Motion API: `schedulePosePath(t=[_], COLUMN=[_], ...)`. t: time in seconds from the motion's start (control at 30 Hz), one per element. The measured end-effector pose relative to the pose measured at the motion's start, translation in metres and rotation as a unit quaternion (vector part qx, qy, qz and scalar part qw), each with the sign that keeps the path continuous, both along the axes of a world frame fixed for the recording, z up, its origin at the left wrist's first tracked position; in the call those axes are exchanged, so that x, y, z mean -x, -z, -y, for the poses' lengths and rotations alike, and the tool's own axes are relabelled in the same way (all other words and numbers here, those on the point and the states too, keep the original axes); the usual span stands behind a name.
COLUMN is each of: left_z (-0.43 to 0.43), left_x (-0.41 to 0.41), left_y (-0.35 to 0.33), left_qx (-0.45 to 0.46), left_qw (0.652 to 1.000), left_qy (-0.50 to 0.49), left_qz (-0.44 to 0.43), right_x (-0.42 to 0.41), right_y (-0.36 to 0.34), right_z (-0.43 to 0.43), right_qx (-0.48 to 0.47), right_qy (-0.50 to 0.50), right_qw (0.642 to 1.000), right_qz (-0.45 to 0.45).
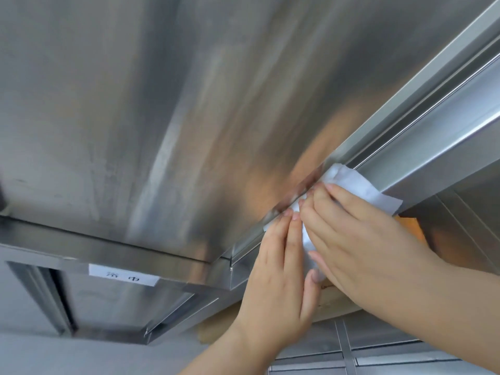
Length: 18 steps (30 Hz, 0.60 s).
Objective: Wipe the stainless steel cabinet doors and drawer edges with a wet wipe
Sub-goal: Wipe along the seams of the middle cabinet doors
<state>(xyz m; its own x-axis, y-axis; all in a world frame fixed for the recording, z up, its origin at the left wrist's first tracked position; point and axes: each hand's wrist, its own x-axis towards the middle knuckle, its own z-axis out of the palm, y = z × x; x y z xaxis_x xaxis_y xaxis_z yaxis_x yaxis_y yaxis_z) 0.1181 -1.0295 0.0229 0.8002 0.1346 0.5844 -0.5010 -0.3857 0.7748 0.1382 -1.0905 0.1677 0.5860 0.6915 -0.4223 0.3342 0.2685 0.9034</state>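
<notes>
**Two hands on one wipe: slip and snag risk at the door edge**

Both hands press flat, fingers straight and holding nothing in a curl. The left hand (278, 272) and right hand (362, 239) pin the wet wipe (354, 182) against the folded edge (286, 207) of the cabinet door (162, 104), right of centre in the frame.

Risks, as judged:
- The folded steel lip looks sharp. Fingertips running along it under thin cloth could be nicked.
- The loose flap at the wipe's right end could catch in the rail (422, 142) and tear.
- With no pinch on the wipe, it could slide out and drop.

Not determinable:
- The right thumb is partly under the wipe, so any pinch is unconfirmed.
- An orange object (408, 226) behind the right hand is unidentifiable.
- The label (123, 277) at lower left is blurred.
- Drawer edges cannot be told apart.
</notes>
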Motion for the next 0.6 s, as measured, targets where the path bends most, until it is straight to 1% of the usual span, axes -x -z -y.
schedulePosePath(t=[0.07, 0.17, 0.23, 0.33, 0.43, 0.5, 0.57, 0.6], left_z=[-0.001, -0.001, -0.002, -0.005, -0.008, -0.008, -0.008, -0.007], left_x=[0.002, 0.003, 0.005, 0.009, 0.014, 0.014, 0.014, 0.014], left_y=[0.023, 0.05, 0.068, 0.092, 0.105, 0.108, 0.106, 0.103], left_qx=[0.001, 0.012, -0.001, -0.015, -0.003, 0.007, 0.026, 0.04], left_qw=[1.0, 0.998, 0.998, 0.996, 0.997, 0.997, 0.997, 0.996], left_qy=[0.018, 0.034, 0.039, 0.043, 0.041, 0.032, 0.028, 0.029], left_qz=[-0.023, -0.043, -0.056, -0.075, -0.072, -0.067, -0.073, -0.076], right_x=[0.0, -0.003, -0.004, -0.004, -0.001, -0.001, -0.003, -0.004], right_y=[0.022, 0.054, 0.077, 0.111, 0.137, 0.145, 0.142, 0.139], right_z=[0.0, -0.006, -0.008, -0.01, -0.016, -0.019, -0.019, -0.018], right_qx=[0.017, 0.015, 0.004, 0.009, 0.026, 0.019, 0.014, 0.012], right_qy=[0.022, 0.032, 0.037, 0.039, 0.059, 0.075, 0.079, 0.082], right_qw=[0.999, 0.997, 0.995, 0.995, 0.995, 0.996, 0.995, 0.993], right_qz=[-0.044, -0.075, -0.09, -0.089, -0.073, -0.055, -0.067, -0.088])
